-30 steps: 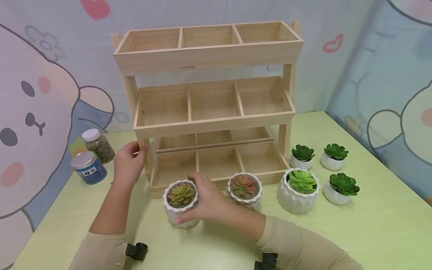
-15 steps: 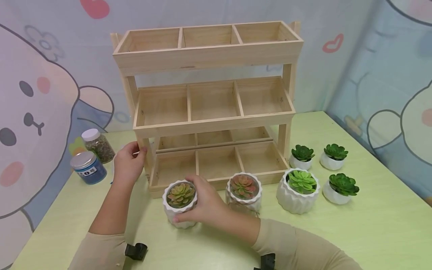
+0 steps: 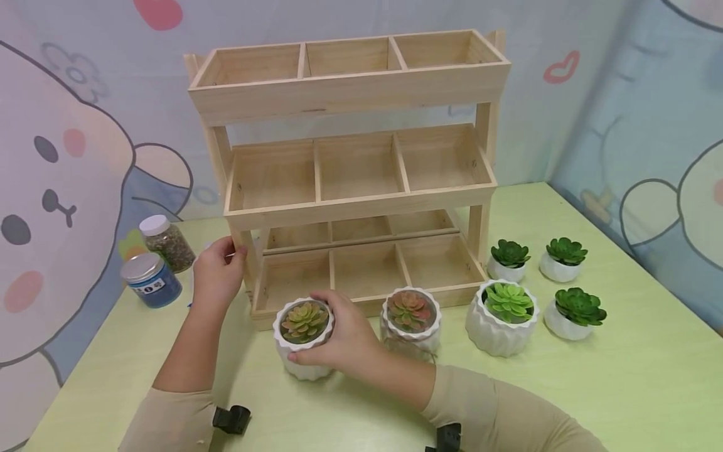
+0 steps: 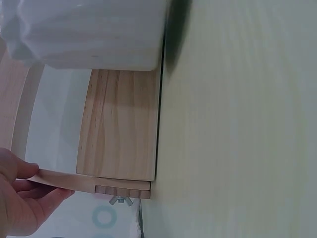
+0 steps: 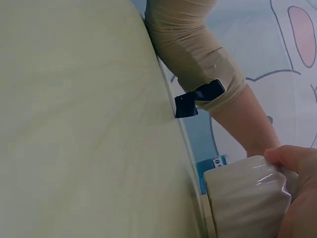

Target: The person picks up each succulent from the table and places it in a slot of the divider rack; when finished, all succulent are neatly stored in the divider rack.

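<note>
A three-tier wooden plant stand (image 3: 356, 204) has trays split into compartments. My left hand (image 3: 219, 276) pinches its left front leg below the middle tray; in the left wrist view, thumb and fingers lie on either side of that leg (image 4: 74, 181). My right hand (image 3: 350, 339) grips a potted succulent (image 3: 305, 323) with yellow-green, red-tinged leaves in a white ribbed pot, in front of the lower tray. Thumb and fingers wrap the pot's right side. Beside it stands a reddish succulent (image 3: 409, 311) in a similar pot, partly behind my right wrist.
Farther right is a bright green succulent (image 3: 508, 302) in a white pot. Small dark green succulents (image 3: 567, 251) in white bowls stand near the table's right side. At left are a blue jar (image 3: 151, 281) and a white-capped jar of granules (image 3: 167, 243).
My right thumb has shifted slightly up on the pot, and the right forearm has moved a little left. The left hand still pinches the stand's leg. The head view has shifted slightly.
</note>
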Demonstrator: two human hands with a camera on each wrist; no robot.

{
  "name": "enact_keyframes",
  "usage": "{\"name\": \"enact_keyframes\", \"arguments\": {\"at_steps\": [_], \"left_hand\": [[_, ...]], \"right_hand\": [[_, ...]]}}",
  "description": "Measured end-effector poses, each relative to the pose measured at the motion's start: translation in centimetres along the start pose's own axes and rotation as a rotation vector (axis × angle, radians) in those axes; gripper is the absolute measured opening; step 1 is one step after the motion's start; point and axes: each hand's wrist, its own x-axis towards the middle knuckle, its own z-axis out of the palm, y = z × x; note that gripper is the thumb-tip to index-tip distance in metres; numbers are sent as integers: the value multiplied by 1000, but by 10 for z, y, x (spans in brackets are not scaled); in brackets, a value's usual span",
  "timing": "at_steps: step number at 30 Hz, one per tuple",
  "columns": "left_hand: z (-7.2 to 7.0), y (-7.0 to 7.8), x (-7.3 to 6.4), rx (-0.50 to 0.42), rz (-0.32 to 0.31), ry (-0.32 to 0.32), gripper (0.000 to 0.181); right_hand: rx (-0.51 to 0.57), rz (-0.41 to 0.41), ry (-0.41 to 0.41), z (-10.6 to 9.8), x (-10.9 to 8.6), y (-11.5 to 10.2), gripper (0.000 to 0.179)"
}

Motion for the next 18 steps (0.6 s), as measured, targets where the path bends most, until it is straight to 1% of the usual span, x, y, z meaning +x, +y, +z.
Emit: {"name": "enact_keyframes", "arguments": {"at_steps": [2,5,10,13,18], "left_hand": [[0,0,0,14,11,5,35],[0,-1,0,41,47,19,33],[1,0,0,82,96,32,31],[0,0,0,98,104,40,30],[0,0,0,134,121,56,28]], "right_hand": [[15,-13,1,-2,2,-5,85],[22,-22,-2,-6,5,-13,85],[60,6,0,-10,12,-26,85],[64,-2,28,-10,19,-34,85],[106,0,88,-7,32,-45,85]]}}
